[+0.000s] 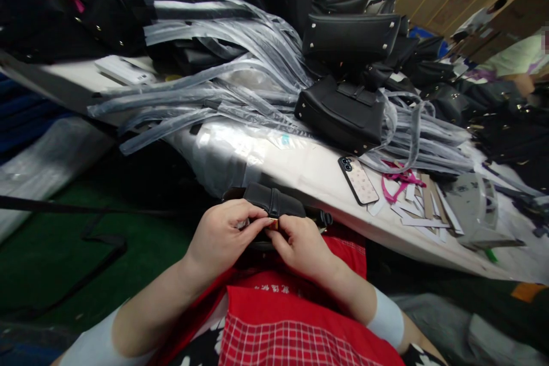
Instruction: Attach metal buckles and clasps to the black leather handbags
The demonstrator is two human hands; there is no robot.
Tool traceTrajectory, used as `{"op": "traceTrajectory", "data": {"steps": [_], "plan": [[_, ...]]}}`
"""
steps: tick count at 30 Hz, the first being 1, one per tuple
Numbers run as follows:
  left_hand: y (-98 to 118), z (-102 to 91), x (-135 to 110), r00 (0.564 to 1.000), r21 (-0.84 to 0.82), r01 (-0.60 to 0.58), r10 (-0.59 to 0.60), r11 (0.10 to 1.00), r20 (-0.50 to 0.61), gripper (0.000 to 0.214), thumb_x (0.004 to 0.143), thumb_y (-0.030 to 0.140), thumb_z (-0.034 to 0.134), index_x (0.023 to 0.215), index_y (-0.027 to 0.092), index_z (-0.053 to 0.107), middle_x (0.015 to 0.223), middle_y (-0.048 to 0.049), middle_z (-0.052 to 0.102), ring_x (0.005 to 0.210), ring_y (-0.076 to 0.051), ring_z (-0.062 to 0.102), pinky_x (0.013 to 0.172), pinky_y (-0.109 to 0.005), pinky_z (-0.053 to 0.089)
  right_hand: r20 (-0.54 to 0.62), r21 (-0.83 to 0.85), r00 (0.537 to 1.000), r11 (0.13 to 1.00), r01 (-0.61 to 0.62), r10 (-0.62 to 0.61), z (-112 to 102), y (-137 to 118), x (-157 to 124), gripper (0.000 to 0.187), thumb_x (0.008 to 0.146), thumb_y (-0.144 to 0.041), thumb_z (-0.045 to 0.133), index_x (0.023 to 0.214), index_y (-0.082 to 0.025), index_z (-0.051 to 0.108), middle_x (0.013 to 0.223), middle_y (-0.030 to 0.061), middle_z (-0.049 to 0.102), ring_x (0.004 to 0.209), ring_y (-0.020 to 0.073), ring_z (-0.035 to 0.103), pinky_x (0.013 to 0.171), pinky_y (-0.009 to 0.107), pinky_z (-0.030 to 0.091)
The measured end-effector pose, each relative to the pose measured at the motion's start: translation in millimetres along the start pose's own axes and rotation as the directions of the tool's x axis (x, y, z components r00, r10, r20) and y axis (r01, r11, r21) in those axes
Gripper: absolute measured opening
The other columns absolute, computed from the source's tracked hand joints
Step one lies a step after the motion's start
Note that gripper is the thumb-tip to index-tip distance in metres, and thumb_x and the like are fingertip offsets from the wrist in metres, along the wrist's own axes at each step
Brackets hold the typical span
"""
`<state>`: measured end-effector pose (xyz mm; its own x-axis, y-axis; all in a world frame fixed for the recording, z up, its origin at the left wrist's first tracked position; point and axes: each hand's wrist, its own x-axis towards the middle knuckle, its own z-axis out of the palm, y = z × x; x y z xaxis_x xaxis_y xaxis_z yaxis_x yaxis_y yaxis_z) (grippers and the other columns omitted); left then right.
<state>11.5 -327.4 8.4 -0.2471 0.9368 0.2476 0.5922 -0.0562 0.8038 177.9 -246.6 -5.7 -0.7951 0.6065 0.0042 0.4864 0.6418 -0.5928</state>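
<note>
Bag [285, 201] just beyond 2 hands [218, 237] [306, 243], gold fitting [273, 222] between fingertips [256, 214].

bag [262, 198] before table [300, 164], phone [360, 183] on table

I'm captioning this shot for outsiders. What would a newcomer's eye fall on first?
Probably the bright red apron at bottom centre. Just above it, the left hand and right hand meet at a small gold-coloured piece on a black bag. Beyond, plastic-wrapped strips sprawl across the white table.

L hand [227, 234] & R hand [301, 243] v. close tog., both in thumb-index pinch, forearms [158, 297] angled inward
</note>
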Motion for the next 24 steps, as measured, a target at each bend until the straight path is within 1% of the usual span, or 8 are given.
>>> {"op": "traceTrajectory", "data": {"steps": [4, 7, 10, 14, 19, 21, 24], "plan": [[-3, -3.2, 1, 0.996, -0.058, 0.05, -0.054, 0.997, -0.065, 0.012, 0.082, 0.027, 0.067, 0.074, 0.019, 0.072, 0.073, -0.0006, 0.07, 0.068, -0.014, 0.064, 0.067, -0.024, 0.049, -0.009, -0.085, 1.0, 0.996, 0.022, -0.022, -2, -9, 9, 0.027, 0.091, -0.031, 0.052, 0.067, -0.019, 0.055, 0.064, 0.0012, 0.061, 0.055, 0.0121, 0.048, 0.054, 0.028, 0.022], [-4, -8.0, 3, 0.993, -0.073, 0.051, -0.058, 0.996, -0.104, 0.013, 0.081, 0.026, 0.067, 0.072, 0.019, 0.072, 0.07, -0.0007, 0.069, 0.067, -0.014, 0.063, 0.065, -0.024, 0.049, -0.013, -0.129, 0.999, 0.991, 0.032, -0.033, -5, -17, 17, 0.023, 0.09, -0.029, 0.052, 0.069, -0.019, 0.058, 0.067, 0.0012, 0.064, 0.058, 0.0121, 0.05, 0.056, 0.028, 0.023], [-7, -13.5, 6, 0.991, -0.083, 0.058, -0.068, 0.995, -0.115, 0.014, 0.081, 0.026, 0.065, 0.07, 0.019, 0.071, 0.07, -0.0011, 0.069, 0.067, -0.014, 0.063, 0.066, -0.025, 0.049, -0.005, -0.145, 0.999, 0.989, 0.034, -0.035, -6, -24, 24, 0.023, 0.089, -0.029, 0.052, 0.07, -0.018, 0.058, 0.068, 0.0009, 0.064, 0.057, 0.0114, 0.05, 0.056, 0.028, 0.022], [-16, -20.7, 8, 0.993, -0.106, 0.065, -0.074, 0.992, -0.088, 0.014, 0.082, 0.025, 0.065, 0.071, 0.019, 0.071, 0.07, -0.0014, 0.069, 0.067, -0.014, 0.063, 0.066, -0.025, 0.049, 0.004, -0.117, 0.999, 0.992, 0.045, -0.045, -2, -28, 28, 0.025, 0.089, -0.03, 0.051, 0.069, -0.018, 0.056, 0.065, -0.0001, 0.061, 0.055, 0.0103, 0.046, 0.055, 0.027, 0.021], [-22, -27.5, 11, 0.999, -0.118, 0.001, -0.007, 0.993, -0.049, 0.011, 0.081, 0.023, 0.066, 0.072, 0.019, 0.07, 0.07, -0.0005, 0.068, 0.067, -0.013, 0.062, 0.065, -0.024, 0.048, 0.003, -0.063, 1.0, 0.998, 0.031, -0.031, 1, -31, 28, 0.026, 0.088, -0.03, 0.052, 0.066, -0.017, 0.053, 0.06, -0.0016, 0.056, 0.053, 0.0094, 0.041, 0.054, 0.026, 0.02], [-20, -27.7, 10, 0.998, -0.105, -0.014, 0.009, 0.994, -0.055, 0.012, 0.082, 0.022, 0.064, 0.072, 0.019, 0.069, 0.071, -0.0003, 0.067, 0.068, -0.013, 0.062, 0.067, -0.024, 0.047, -0.007, -0.047, 1.0, 0.999, 0.024, -0.024, 2, -32, 28, 0.026, 0.088, -0.03, 0.052, 0.065, -0.017, 0.052, 0.059, -0.0017, 0.055, 0.053, 0.0092, 0.041, 0.054, 0.026, 0.02], [-15, -24.8, 6, 0.995, -0.058, -0.025, 0.019, 0.998, -0.095, 0.014, 0.085, 0.021, 0.061, 0.072, 0.018, 0.064, 0.072, -0.0004, 0.065, 0.07, -0.013, 0.06, 0.069, -0.024, 0.046, -0.019, -0.021, 1.0, 1.0, 0.011, -0.011, 4, -34, 29, 0.026, 0.088, -0.03, 0.052, 0.065, -0.017, 0.052, 0.058, -0.0022, 0.054, 0.052, 0.0086, 0.041, 0.053, 0.025, 0.02]]}}
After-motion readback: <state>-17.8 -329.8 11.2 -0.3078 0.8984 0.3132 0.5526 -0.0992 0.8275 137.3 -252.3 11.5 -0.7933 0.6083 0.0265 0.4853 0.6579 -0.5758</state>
